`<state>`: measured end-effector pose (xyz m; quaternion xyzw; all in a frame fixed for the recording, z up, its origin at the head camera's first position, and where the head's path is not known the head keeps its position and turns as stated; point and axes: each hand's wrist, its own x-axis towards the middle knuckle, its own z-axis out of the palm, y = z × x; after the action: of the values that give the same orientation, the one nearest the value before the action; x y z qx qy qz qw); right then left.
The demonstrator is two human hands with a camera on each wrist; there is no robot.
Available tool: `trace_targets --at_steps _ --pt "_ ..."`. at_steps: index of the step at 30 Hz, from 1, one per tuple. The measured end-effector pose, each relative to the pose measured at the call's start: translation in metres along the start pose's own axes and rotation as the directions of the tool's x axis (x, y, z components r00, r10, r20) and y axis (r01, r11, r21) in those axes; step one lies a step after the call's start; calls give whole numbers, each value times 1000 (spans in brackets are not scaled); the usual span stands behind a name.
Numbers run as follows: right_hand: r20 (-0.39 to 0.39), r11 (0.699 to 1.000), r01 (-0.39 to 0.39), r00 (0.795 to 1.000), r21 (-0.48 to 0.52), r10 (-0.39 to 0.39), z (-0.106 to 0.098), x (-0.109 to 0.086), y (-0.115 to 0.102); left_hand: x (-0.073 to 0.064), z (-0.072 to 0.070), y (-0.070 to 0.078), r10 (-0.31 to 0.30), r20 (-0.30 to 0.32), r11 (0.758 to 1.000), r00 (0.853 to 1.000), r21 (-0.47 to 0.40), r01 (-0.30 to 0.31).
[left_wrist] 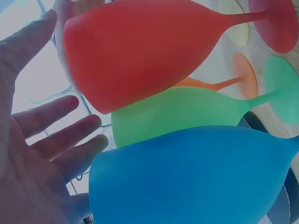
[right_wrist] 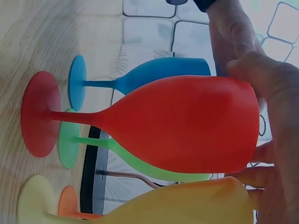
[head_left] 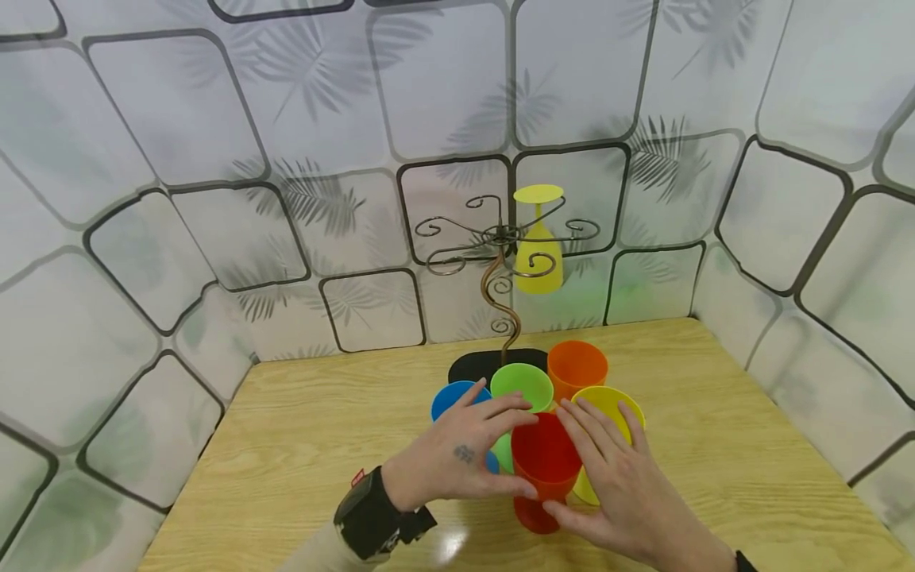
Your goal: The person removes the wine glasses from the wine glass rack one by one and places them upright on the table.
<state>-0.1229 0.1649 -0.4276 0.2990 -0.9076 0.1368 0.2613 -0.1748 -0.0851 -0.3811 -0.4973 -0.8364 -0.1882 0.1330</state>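
Note:
A red plastic goblet (head_left: 546, 453) stands upright nearest the person, one hand on either side of its bowl. My left hand (head_left: 457, 461) has its fingers spread by the left of the rim; the left wrist view shows a gap to the bowl. On the other side, my right hand (head_left: 622, 485) has long, nearly straight fingers close to the rim, and whether they touch it I cannot tell. Behind the red one stand a blue goblet (head_left: 445, 403), a green goblet (head_left: 522, 383), an orange goblet (head_left: 577, 364) and a yellow goblet (head_left: 611, 401), all upright.
At the back, a metal stand (head_left: 515, 326) with curled arms rises from a black base (head_left: 468, 367). Another yellow goblet (head_left: 539, 284) hangs upside down from its right side. Patterned walls enclose the wooden table (head_left: 300, 437) at the back and sides.

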Motion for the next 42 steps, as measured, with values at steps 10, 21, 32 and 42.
trace_targets --at_steps 10,21,32,42 --pt "-89 998 50 995 39 -46 -8 8 4 8 -13 -3 -71 -15 997 997 -45 70" --pt "-123 989 40 992 140 -23 -31 25 23 40 -32 -24 -196 -8 966 981 -170 192" --pt "36 956 -97 995 277 90 -60 66 61 77 -40 -50 -289 68 916 955 -271 297" --pt "170 927 -192 975 322 143 -65 91 93 92 -53 -67 -332 130 897 934 -264 355"
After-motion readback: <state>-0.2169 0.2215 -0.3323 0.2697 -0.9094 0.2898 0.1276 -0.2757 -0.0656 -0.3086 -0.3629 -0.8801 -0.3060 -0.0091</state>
